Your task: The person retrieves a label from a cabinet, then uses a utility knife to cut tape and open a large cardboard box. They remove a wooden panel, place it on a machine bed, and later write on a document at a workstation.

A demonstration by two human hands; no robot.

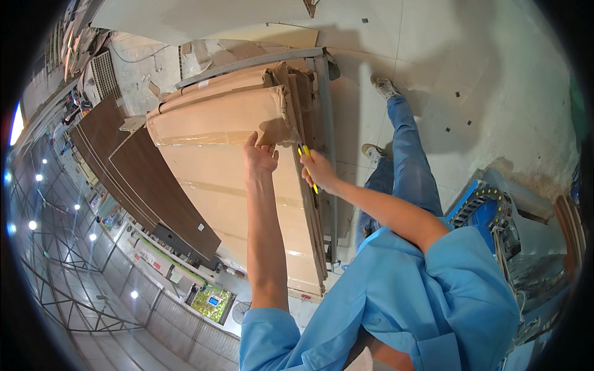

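Observation:
My right hand (317,168) is closed around a yellow and black utility knife (303,152). Its front end is at the edge of a large, flat cardboard package (229,173), close to a strip of clear tape (204,138). On the package's face, just left of the knife, my left hand (262,159) lies with thumb and fingers apart, and no object shows in it. Below the torn, crumpled upper corner, a darker brown patch (274,131) shows beside my fingers. More flat cardboard packages (216,83) stand behind this one.
A grey metal frame (326,111) runs along the packages. Dark brown panels (148,179) lean to the left. My legs (408,148) stand on the pale floor (445,37) at right. Beside me is a blue and grey machine (495,210) with a black cable chain.

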